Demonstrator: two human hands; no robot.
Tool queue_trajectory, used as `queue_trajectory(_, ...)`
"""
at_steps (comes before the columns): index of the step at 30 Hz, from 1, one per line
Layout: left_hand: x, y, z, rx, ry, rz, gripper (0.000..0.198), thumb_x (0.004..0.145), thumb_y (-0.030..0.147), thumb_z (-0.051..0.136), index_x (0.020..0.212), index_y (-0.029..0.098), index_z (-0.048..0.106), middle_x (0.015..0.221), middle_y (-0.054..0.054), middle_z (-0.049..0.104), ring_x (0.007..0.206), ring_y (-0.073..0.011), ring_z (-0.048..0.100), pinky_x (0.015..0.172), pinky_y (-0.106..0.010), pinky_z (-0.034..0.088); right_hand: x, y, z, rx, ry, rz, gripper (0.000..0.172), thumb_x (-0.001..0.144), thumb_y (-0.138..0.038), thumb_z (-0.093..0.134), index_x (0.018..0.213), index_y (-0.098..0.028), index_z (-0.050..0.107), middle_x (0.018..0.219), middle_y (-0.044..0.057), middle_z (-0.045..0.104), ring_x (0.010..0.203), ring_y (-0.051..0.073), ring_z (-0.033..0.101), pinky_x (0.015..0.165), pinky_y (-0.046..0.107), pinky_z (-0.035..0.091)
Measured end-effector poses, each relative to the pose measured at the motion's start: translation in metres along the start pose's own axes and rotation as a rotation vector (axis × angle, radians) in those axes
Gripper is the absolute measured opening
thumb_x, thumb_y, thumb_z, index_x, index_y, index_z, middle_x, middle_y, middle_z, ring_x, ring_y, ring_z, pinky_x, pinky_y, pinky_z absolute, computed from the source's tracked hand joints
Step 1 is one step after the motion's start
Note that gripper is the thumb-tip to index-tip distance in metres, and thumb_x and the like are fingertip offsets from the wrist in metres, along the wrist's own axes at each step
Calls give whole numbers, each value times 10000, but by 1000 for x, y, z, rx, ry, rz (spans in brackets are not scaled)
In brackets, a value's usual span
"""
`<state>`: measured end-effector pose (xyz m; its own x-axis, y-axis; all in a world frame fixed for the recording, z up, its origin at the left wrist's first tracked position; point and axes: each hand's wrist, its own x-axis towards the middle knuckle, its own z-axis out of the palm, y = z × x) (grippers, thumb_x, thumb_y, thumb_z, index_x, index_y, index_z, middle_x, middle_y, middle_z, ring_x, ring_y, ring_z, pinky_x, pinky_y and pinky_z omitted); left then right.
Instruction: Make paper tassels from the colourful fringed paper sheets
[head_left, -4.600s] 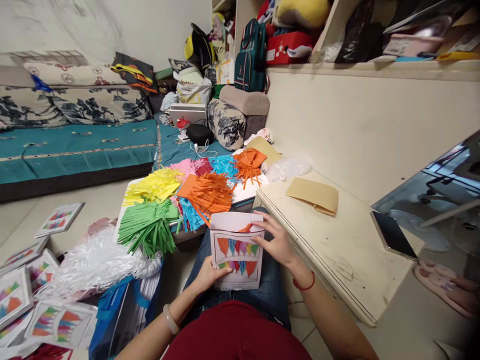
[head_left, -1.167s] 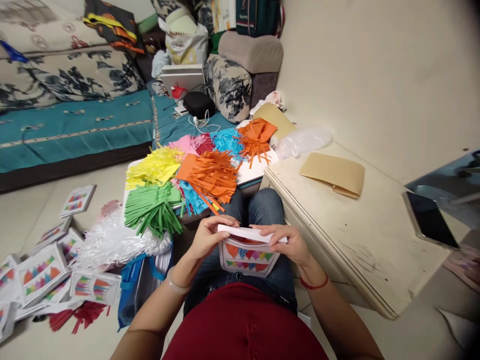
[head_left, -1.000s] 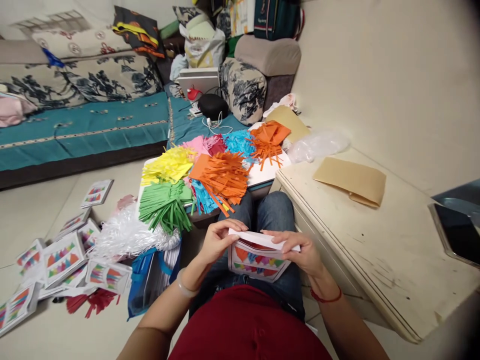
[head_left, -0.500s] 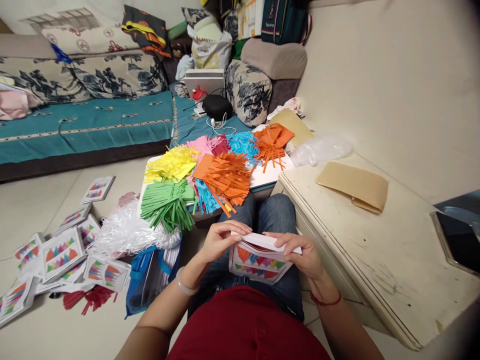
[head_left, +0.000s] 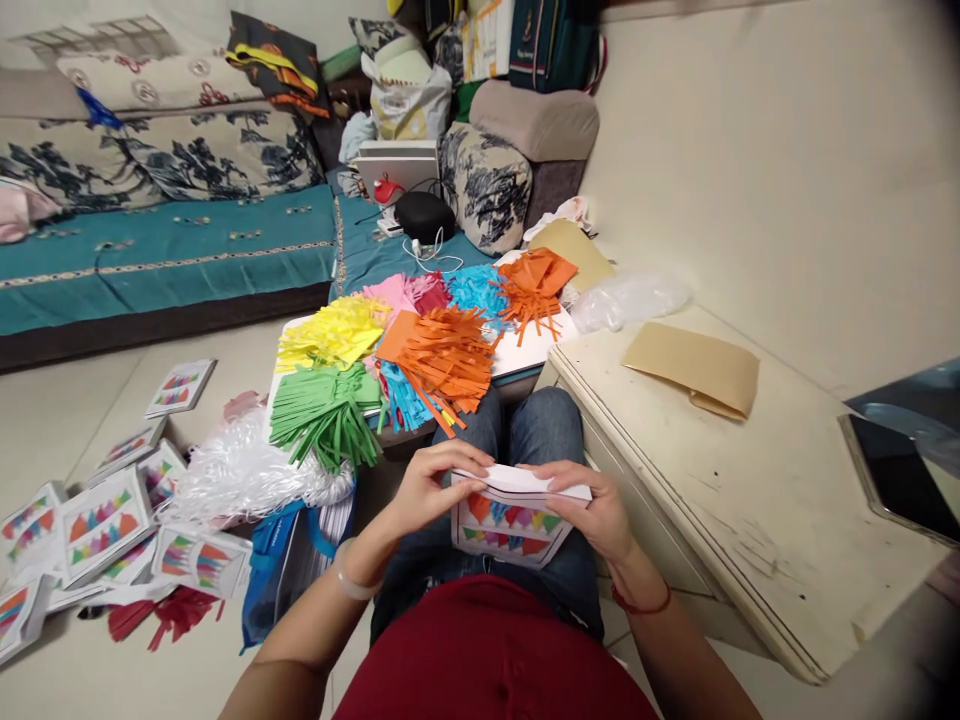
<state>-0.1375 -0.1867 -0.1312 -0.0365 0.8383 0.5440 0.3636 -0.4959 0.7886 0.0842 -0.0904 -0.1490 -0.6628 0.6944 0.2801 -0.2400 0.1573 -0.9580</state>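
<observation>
Over my lap I hold a white paper envelope [head_left: 507, 523] printed with rows of coloured pennants. My left hand [head_left: 430, 484] pinches its top left edge, fingers curled over the folded flap. On the right side my right hand [head_left: 592, 505] grips it, thumb and fingers pressed on the flap. Just beyond my knees a low board [head_left: 534, 349] carries bundles of fringed paper: green [head_left: 322, 415], yellow [head_left: 330, 332], orange [head_left: 442, 358], blue and pink.
Several more printed envelopes [head_left: 105, 510] lie scattered on the floor at left, beside a heap of white plastic string [head_left: 240, 470] and a blue bag [head_left: 281, 570]. A cream cabinet top [head_left: 720, 470] at right holds a brown envelope [head_left: 694, 367] and a phone [head_left: 896, 478]. A teal sofa [head_left: 165, 260] stands behind.
The envelope stood upright with its flap open at first. Its flap is now folded down, and both hands press along the top edge. My view has shifted slightly.
</observation>
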Motion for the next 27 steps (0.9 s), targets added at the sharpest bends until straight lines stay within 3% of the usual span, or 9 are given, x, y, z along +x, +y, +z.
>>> queue_trajectory(4,19,21,15,677,-222,172,329,890,329,573,1167,156,615,1098,-134,680,1033,-272,612,974,-467,412,3,-10,5,-318,45,-60,114,802,-339,675,778,-227,683,964,59,730,925,206,697,844,364,565)
queue_trajectory(8,30,18,46,1029,-257,303,303,955,254,443,1138,70,599,816,-103,663,735,-225,606,670,-344,422,34,-52,-30,-780,-48,46,261,856,-455,558,873,-246,713,1009,37,726,968,192,675,880,319,550)
queue_trajectory(10,32,14,52,1080,-247,381,300,965,272,420,1072,69,613,747,-81,633,675,-215,574,602,-330,373,60,-76,-67,-947,87,127,295,899,-381,495,1088,-237,670,1204,60,654,1138,208,595,1007,357,472)
queue_trajectory(12,33,13,49,1069,-235,442,290,971,275,409,1036,78,613,742,-68,626,668,-202,557,641,-336,380,85,-90,-109,-1140,234,264,327,821,-251,587,1136,-187,650,1365,120,530,1333,301,404,1140,491,269)
queue_trajectory(15,30,16,40,1032,-224,464,249,971,247,414,1051,100,598,757,-47,635,701,-189,553,825,-385,391,106,-87,-159,-1327,393,487,418,763,-127,597,1176,-67,607,1429,263,400,1390,431,244,1081,684,97)
queue_trajectory(17,28,18,35,1026,-218,467,246,975,252,407,1061,110,589,765,-41,639,696,-184,547,823,-384,387,103,-79,-179,-1395,441,557,454,789,-107,553,1236,-26,551,1464,299,318,1408,424,202,1080,671,107)
queue_trajectory(19,25,17,34,1027,-219,479,264,980,279,395,1056,111,583,755,-38,632,659,-181,535,686,-347,378,90,-75,-193,-1424,467,588,487,812,-155,556,1285,-47,512,1495,275,277,1415,395,202,1103,605,172)
queue_trajectory(22,25,15,36,1019,-219,488,265,982,298,392,1050,114,572,734,-29,616,638,-180,531,575,-326,320,68,-80,-213,-1388,540,647,567,817,-344,606,1304,-74,498,1426,256,406,1331,372,381,1070,484,336)
queue_trajectory(27,25,19,39,1032,-225,505,260,989,294,380,1060,115,555,736,-30,616,639,-176,537,577,-319,319,56,-84,-240,-1252,813,706,821,774,-430,635,1326,120,375,1273,387,480,1195,424,509,975,496,430)
